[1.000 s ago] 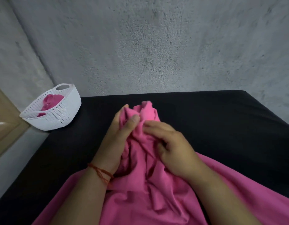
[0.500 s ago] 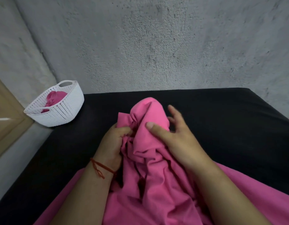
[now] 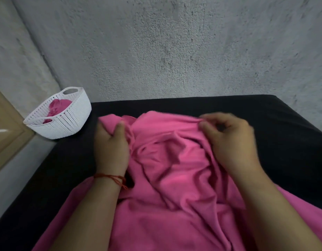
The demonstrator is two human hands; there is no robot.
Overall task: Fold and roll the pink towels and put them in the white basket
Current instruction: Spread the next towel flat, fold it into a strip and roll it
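Note:
A large pink towel point(image 3: 171, 160) lies rumpled over the black surface point(image 3: 283, 142) in front of me and runs off the bottom of the view. My left hand point(image 3: 111, 147) grips its far left corner, thumb on top of the cloth. My right hand point(image 3: 230, 140) pinches the far edge on the right between thumb and fingers. The towel's far edge is stretched between the two hands. The white basket point(image 3: 66, 124) stands at the far left corner of the surface with a rolled pink towel point(image 3: 57, 107) inside it.
A rough grey wall point(image 3: 174, 51) rises right behind the black surface. A wooden frame point(image 3: 6, 127) stands at the left, beside the basket. The black surface shows bare to the right of the towel and along its far edge.
The hands have moved apart, left hand to the left and right hand to the right, spreading the bunched towel top out wide. The right hand now pinches the edge.

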